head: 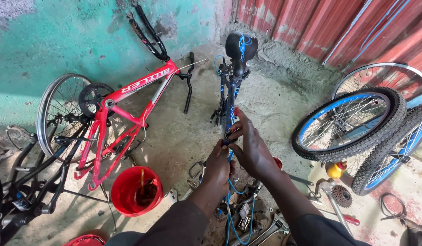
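Right hand (253,148) wraps blue bike frame (230,107) at open tube end; left hand (218,165) pinches just below. Frame stands upside down on saddle (240,45); slip risks toppling toward red bucket (136,190) left of hands, fingers pinched.

head view — steep downward, close over hands (238,157)

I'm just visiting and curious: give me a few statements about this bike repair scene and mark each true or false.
1. Both hands, left hand and right hand, are on the black and blue bike frame. True.
2. The red bucket stands on a shelf. False: it sits on the ground.
3. The red bike frame lies left of the hands. True.
4. The wheels at right have red rims. False: their rims are blue.
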